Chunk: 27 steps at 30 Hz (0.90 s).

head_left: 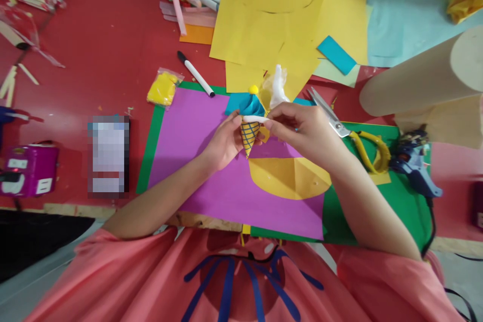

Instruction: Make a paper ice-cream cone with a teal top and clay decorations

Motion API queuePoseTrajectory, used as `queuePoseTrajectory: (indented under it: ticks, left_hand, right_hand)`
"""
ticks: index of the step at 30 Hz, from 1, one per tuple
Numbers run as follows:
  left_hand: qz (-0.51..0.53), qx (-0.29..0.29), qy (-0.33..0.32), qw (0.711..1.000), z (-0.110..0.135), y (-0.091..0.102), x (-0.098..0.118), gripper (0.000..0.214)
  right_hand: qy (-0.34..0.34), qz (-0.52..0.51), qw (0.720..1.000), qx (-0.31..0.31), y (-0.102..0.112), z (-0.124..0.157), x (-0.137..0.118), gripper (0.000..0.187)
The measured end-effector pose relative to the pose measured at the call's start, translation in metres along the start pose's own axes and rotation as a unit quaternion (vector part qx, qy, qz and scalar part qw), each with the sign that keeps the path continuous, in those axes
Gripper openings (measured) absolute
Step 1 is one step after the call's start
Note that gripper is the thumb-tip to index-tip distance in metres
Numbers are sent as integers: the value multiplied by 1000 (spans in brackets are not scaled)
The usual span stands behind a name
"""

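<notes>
My left hand (227, 142) is closed around a small paper ice cream cone (249, 137), yellow with dark crossed lines and its tip pointing down. Blue folded paper (252, 105) rises from the cone's top, with a yellow ball (253, 90) above it. Across the cone's rim lies a white clay strip (255, 119). The strip's right end is pinched between the thumb and fingers of my right hand (298, 123). Just behind that hand sits white clay in a clear wrapper (278, 88). Some of my left fingers are hidden behind the cone.
Purple paper (211, 181) over green paper lies beneath my hands, with a yellow paper piece (290, 177) on it. To the right are scissors (339, 128), a glue gun (415, 161) and a large roll (418, 75). A marker (196, 74) and bagged yellow clay (163, 88) lie left.
</notes>
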State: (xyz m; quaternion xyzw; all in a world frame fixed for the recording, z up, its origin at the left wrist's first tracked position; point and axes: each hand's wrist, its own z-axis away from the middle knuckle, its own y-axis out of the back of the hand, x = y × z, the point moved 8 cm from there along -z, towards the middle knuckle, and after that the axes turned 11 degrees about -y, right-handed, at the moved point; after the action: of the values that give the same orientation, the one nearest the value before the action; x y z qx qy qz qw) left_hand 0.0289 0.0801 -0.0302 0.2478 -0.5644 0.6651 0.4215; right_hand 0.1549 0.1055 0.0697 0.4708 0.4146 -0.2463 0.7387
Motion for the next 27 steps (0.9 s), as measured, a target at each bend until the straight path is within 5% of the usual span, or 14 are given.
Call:
queuePoseTrajectory:
  ticks: [15,22,27]
  left_hand:
    - [-11,57,6,998,1,-1,1,47]
    - [11,-4,47,999,2,-7,-3,51]
    - [16,-34,8,999,4,-8,1,51]
  right_hand:
    - [12,32,999,-14,-12,0,-1,23]
    - [24,39,999,4,-14,0,-2,28]
    - [20,52,998,21,-16,0,0,29]
